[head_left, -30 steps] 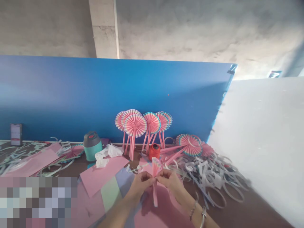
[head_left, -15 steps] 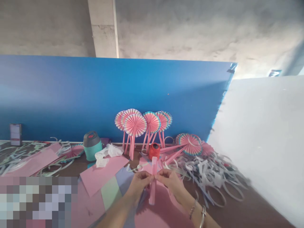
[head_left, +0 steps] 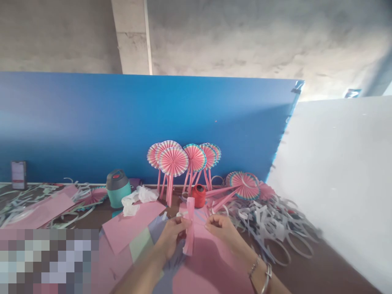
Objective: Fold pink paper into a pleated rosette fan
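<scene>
Head view: left hand [head_left: 171,234] pinches pleated pink paper [head_left: 190,228]; right hand [head_left: 223,229] closed, contents unclear.

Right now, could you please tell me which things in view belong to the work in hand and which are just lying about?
Probably part of the work: folded pink paper, in the left hand; pink sheet below it; red spool, apparently; pleated pink fans.

Probably just lying about: phone; teal container; crumpled white wad; loose pale paper strips.
</scene>
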`<state>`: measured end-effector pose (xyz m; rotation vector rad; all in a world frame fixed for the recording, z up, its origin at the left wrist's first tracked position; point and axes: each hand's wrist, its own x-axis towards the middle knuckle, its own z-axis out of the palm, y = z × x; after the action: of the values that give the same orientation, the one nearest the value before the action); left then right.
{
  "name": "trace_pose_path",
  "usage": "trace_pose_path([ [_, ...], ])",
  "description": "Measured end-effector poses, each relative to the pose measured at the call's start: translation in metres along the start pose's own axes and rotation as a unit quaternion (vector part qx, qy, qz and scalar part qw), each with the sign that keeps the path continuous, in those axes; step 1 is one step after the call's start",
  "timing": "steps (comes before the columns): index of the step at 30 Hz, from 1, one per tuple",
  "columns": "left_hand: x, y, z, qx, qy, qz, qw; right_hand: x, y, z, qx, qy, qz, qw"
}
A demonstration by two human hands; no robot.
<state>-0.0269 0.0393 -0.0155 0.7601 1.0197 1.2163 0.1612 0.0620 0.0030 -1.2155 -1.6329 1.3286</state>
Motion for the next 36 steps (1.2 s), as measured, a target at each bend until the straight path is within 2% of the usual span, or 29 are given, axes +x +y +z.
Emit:
trace_pose_path([
  [4, 0.008, 0.004, -0.006, 0.116, 0.068, 0.066, 0.989, -0.001, 0.001, -0.003, -0.035, -0.030, -0.025, 0.999],
  [6, 0.008, 0.007, -0.006, 0.164, 0.101, 0.112, 0.975, -0.004, 0.001, -0.004, -0.086, -0.020, -0.047, 0.995],
  [8, 0.004, 0.010, -0.004, 0.196, 0.121, 0.155, 0.961, -0.008, 0.000, -0.002, -0.159, 0.003, -0.087, 0.983],
  [10, -0.003, 0.010, -0.001, 0.249, 0.123, 0.214, 0.936, -0.015, -0.004, 0.003, -0.245, 0.019, -0.151, 0.957],
  [12, -0.008, 0.004, 0.000, 0.365, 0.106, 0.293, 0.877, -0.022, -0.009, 0.008, -0.329, 0.032, -0.237, 0.914],
  [15, -0.009, -0.011, -0.001, 0.570, 0.057, 0.372, 0.730, -0.028, -0.015, 0.015, -0.404, 0.054, -0.344, 0.846],
  [17, -0.006, -0.022, -0.001, 0.651, 0.022, 0.408, 0.639, -0.030, -0.019, 0.016, -0.430, 0.061, -0.374, 0.820],
  [19, -0.004, -0.030, 0.000, 0.684, 0.008, 0.435, 0.586, -0.029, -0.021, 0.013, -0.447, 0.066, -0.378, 0.808],
  [21, -0.003, -0.032, 0.000, 0.693, 0.001, 0.448, 0.565, -0.028, -0.023, 0.007, -0.455, 0.071, -0.356, 0.813],
  [25, -0.003, -0.022, -0.003, 0.701, -0.023, 0.449, 0.553, -0.024, -0.020, -0.008, -0.431, 0.074, -0.284, 0.853],
  [27, -0.003, -0.017, -0.005, 0.715, -0.030, 0.434, 0.547, -0.022, -0.018, -0.011, -0.431, 0.082, -0.263, 0.859],
  [32, -0.004, -0.011, -0.002, 0.759, -0.080, 0.395, 0.512, -0.021, -0.019, -0.008, -0.445, 0.068, -0.266, 0.852],
  [34, -0.006, -0.010, 0.000, 0.764, -0.106, 0.398, 0.497, -0.021, -0.022, -0.008, -0.430, 0.052, -0.259, 0.863],
  [36, -0.007, -0.009, 0.001, 0.751, -0.137, 0.429, 0.483, -0.020, -0.022, -0.009, -0.394, 0.046, -0.240, 0.886],
])
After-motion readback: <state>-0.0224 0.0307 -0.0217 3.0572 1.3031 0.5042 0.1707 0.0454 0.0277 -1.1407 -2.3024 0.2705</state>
